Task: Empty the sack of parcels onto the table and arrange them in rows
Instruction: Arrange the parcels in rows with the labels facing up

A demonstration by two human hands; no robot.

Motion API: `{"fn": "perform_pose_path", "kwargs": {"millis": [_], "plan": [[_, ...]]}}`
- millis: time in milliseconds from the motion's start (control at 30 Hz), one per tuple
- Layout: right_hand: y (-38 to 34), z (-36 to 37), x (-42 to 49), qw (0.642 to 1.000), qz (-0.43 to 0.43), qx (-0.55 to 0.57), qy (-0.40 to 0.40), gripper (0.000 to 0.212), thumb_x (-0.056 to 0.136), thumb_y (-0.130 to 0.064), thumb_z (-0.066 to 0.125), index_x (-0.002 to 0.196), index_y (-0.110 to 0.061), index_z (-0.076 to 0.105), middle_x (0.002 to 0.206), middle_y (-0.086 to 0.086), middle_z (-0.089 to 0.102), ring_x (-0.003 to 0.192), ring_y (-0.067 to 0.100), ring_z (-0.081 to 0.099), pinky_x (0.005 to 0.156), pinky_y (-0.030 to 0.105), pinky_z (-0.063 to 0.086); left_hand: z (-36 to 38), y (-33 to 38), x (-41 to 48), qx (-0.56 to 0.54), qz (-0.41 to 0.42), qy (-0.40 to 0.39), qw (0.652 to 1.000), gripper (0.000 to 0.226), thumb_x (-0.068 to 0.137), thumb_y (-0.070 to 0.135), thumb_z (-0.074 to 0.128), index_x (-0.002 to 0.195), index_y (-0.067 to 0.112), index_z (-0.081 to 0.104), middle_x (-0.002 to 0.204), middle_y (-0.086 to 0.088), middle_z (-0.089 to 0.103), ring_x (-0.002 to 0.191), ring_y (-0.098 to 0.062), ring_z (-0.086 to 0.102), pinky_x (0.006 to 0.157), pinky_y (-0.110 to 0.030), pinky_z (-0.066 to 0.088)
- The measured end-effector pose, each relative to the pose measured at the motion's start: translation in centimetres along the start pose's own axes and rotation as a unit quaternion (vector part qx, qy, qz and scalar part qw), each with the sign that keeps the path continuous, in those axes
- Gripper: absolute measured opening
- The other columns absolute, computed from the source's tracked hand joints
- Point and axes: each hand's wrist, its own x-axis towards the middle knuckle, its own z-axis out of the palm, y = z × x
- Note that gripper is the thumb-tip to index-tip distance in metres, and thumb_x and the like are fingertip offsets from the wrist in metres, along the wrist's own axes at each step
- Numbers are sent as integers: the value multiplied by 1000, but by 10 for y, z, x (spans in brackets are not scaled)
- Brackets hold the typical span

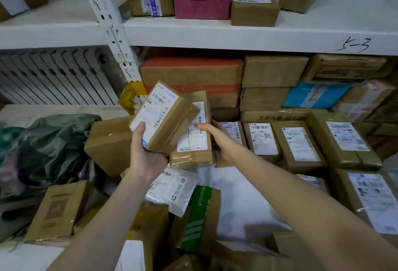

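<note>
**Left hand holds one box, right hand on a second**

Right hand [215, 135] fingers mostly hidden behind the taped box [193, 139]; only the thumb shows, pressed on its label, so it pinches that box; label print blurred; parcels at 6 o'clock cut off by the frame; green sack [47, 148] slumped at 9 o'clock on the worktop [237, 195]; row of labelled parcels [299, 143] at 3 o'clock; poly mailer [174, 189] and green-striped parcel [198, 221] lie loose between the forearms; left hand [146, 154] curled round the small box [163, 115], raised at centre, overlapping the taped box.

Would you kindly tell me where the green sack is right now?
In the head view, the green sack lies crumpled on the far left, below the radiator and beside the plain brown box.
</note>
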Motion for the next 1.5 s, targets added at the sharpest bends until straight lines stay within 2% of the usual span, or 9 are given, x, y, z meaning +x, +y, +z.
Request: {"fn": "perform_pose_path", "kwargs": {"millis": [233,433,533,667,1033,1167,1267,1367,1500], "plan": [[21,-2,16,998,39,-50,26,117,40,-71,74,143,-36,34,140,-1,52,124,27,53,102,51,45,10,-12,19,74,-29,7,997,46,88,56,53,124,29,62,121,-7,69,111,-27,63,84,-41,50],[15,2,27,981,102,-142,79,97,59,-73,61,138,-20,43,140,11,49,120,33,51,97,47,48,23,-10,39,118,-38,2,992,47,88,52,55,129,29,61,124,-3,68,115,-25,63,90,-43,50],[13,5,13,967,43,-231,97,79,91,-41,58,151,-19,13,155,14,17,129,33,43,93,35,43,24,-15,51,117,-20,6,993,48,89,45,59,133,25,58,127,-3,66,119,-24,61,87,-36,52],[39,-4,-4,900,-129,-416,12,90,88,-39,63,152,-36,0,157,4,-21,143,38,22,113,43,30,17,-27,59,85,-5,37,996,52,85,50,62,131,25,59,126,-4,67,120,-24,61,96,-38,49],[25,-2,19,726,-203,-657,8,82,78,-58,66,143,-20,34,144,1,38,121,29,50,85,40,49,27,-20,35,161,32,102,981,33,88,40,65,117,26,61,117,-1,70,110,-19,65,100,-39,50],[16,-25,7,849,-185,-494,39,47,85,-24,64,129,-14,51,127,9,56,116,30,54,92,44,51,36,-22,19,137,16,102,985,37,87,39,66,121,25,62,115,-2,71,110,-20,64,102,-39,47],[1,-43,-22,984,-76,-163,3,22,84,-9,58,105,-14,60,95,3,66,97,23,62,83,37,52,41,-31,10,95,-18,63,993,45,85,35,67,129,25,58,120,-3,69,115,-23,61,106,-44,42],[-2,-54,-53,985,10,120,-121,36,80,-30,70,114,-21,61,103,0,69,100,20,63,96,46,47,52,-56,-4,149,-89,-11,985,55,78,28,69,131,23,56,121,-4,67,107,-22,63,100,-44,42],[-4,-87,-77,990,16,137,-17,34,86,-40,62,112,-19,65,109,5,72,105,23,65,94,41,48,67,-84,-21,214,-163,-75,960,59,63,25,75,119,24,58,129,-5,62,114,-24,58,106,-50,32]]}}
